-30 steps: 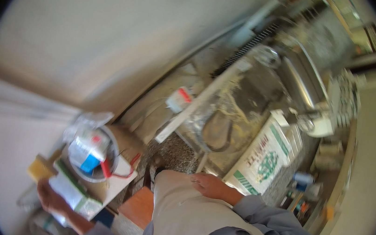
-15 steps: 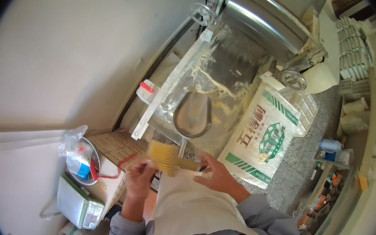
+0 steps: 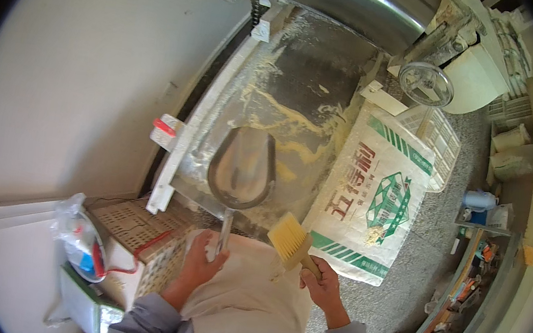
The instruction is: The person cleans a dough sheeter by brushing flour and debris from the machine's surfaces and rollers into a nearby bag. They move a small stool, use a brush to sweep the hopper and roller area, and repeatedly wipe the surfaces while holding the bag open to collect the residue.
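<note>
In my right hand (image 3: 325,287) is a brush (image 3: 290,237) with pale yellow bristles and a wooden handle. My fingers close round the handle, and the bristles point up and to the left. A metal scoop (image 3: 242,167) with a dark rim lies on the floury metal bed (image 3: 311,72), its handle pointing toward me. My left hand (image 3: 201,265) is at the end of that handle, with fingers and thumb apart on either side of it. Whether the palm touches the handle is hidden.
A steel roller (image 3: 353,4) and a handwheel (image 3: 426,84) stand at the far end. A printed white sack (image 3: 376,193) hangs at the right. To the left are a red-handled tool (image 3: 165,127), a cardboard box (image 3: 132,226) and a scale (image 3: 87,297). Shelves (image 3: 457,290) line the right wall.
My left hand has come away from the brush's bristles and down to the scoop handle. My right hand has moved right and lower with the brush. The view has shifted closer.
</note>
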### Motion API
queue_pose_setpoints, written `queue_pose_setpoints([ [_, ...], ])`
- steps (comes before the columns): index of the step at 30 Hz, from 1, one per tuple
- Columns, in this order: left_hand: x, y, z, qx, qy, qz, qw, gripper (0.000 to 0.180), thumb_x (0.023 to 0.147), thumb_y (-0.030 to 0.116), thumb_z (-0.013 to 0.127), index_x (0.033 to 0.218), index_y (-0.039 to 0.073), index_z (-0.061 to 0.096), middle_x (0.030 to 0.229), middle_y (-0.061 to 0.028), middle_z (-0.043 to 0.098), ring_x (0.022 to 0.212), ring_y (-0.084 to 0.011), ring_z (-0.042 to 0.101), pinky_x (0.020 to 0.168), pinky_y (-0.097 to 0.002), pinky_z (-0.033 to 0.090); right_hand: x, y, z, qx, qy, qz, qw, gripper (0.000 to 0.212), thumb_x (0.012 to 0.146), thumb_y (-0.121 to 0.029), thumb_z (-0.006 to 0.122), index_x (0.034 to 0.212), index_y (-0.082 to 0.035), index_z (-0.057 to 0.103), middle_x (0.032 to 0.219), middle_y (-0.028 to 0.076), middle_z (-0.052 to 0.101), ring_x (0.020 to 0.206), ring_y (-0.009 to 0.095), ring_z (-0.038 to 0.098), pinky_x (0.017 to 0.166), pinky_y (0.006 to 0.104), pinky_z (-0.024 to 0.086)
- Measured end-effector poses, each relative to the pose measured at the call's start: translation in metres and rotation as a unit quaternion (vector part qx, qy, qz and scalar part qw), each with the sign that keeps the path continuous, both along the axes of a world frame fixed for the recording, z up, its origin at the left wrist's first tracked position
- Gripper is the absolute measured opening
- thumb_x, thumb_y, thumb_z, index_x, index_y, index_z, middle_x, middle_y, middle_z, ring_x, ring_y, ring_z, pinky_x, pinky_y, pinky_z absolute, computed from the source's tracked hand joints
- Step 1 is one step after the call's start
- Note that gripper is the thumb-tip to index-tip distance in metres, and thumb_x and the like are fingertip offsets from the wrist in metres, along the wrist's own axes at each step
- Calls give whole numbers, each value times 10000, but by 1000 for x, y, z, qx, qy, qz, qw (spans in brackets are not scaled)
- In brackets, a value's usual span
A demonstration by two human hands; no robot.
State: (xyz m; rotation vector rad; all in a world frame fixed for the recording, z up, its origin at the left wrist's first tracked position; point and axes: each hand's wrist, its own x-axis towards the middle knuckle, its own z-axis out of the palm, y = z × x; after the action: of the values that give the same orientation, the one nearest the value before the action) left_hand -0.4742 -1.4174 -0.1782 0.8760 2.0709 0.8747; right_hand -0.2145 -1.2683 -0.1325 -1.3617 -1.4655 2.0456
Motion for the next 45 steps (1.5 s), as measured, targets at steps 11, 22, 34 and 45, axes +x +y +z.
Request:
queue_pose_setpoints([
  [11,-33,-55,-65,82,-34,25,996,592,846,287,644,1257,-73,418,1191,-229,523,1070,-317,528,846,-404,455,6,-72,-26,156,51,-218,962,310,900,-133,591,1150,32,512,756,80,589,572,111,540,510,230,467],
  [22,-166,-39,-92,139,354,251,890,453,899,328,541,1127,-62,506,1072,-282,555,1010,-452,508,867,-512,399,-1,-129,36,273,45,-213,937,252,871,-5,583,1111,24,511,769,124,617,551,141,585,471,261,519],
  [34,-212,-16,-154,-91,361,1,928,341,923,300,410,850,16,584,866,-244,639,791,-437,613,689,-512,507,-105,-14,80,617,-198,7,762,302,725,-101,781,980,-27,638,884,91,678,720,129,638,632,250,525],
  [45,-199,-13,-143,-102,208,204,951,332,933,286,394,852,18,572,825,-215,634,746,-426,604,636,-517,487,-184,128,48,473,-129,-73,868,324,851,-133,636,1131,-3,539,749,64,639,573,102,597,536,254,475],
])
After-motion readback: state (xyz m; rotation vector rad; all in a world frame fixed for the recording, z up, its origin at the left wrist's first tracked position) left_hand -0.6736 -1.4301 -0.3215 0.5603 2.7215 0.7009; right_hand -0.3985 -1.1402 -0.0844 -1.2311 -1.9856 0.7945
